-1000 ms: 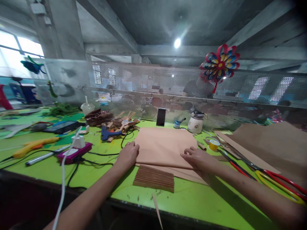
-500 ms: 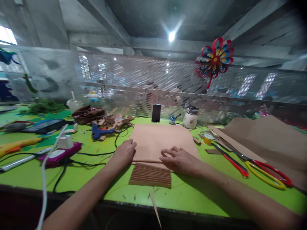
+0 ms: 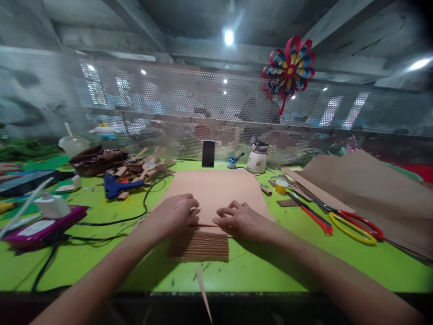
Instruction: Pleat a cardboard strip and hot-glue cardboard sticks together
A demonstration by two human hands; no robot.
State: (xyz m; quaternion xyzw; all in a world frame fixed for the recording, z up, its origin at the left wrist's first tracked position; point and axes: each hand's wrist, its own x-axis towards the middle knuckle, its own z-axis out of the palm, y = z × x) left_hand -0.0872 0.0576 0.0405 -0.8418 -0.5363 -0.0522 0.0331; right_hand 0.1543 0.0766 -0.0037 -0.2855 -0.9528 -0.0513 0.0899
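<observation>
A tan sheet of paper point(image 3: 216, 189) lies flat on the green table point(image 3: 277, 266) in front of me. Its near edge runs into a pleated, accordion-folded strip point(image 3: 200, 246). My left hand point(image 3: 174, 213) rests on the sheet's near edge, fingers curled and pressing down on the fold line. My right hand point(image 3: 241, 220) lies beside it on the same edge, fingers bent and pressed onto the paper. The two hands almost touch at the middle of the fold.
Red and yellow scissors point(image 3: 341, 220) lie to the right, beside brown kraft paper point(image 3: 365, 180) and a yellow tape roll point(image 3: 281, 186). A blue glue gun point(image 3: 117, 186), cables and a pink box point(image 3: 40, 227) sit left. A perforated metal screen point(image 3: 169, 108) backs the table, with a paper pinwheel point(image 3: 289, 67).
Both hands have slid inward along the sheet's near edge and now meet at its middle. The camera has turned right, so everything sits further left in view.
</observation>
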